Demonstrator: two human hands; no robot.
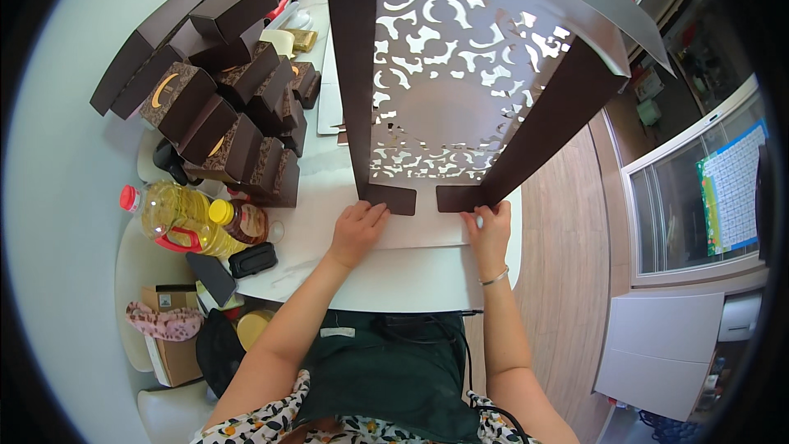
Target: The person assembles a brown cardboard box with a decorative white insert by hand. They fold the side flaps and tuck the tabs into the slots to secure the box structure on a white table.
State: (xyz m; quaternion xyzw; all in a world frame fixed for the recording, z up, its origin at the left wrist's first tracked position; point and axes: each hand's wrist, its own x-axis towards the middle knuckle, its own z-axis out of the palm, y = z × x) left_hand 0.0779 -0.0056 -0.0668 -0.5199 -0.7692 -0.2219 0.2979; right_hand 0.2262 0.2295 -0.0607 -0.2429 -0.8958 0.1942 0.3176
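A large dark brown cardboard box piece stands raised on the white table in front of me. Its inner panel is grey with a scrolling cut-out pattern. Two small flaps fold inward at its near end, a left flap and a right flap. My left hand has its fingers bent against the near left corner, by the left flap. At the near right corner, my right hand pinches the cardboard edge. A small pale spot shows at its fingertips; I cannot tell what it is.
Stacked brown patterned boxes crowd the table's left side. Nearer stand an oil bottle, a yellow-capped jar and a black case. A chair is at the left, wooden floor at the right.
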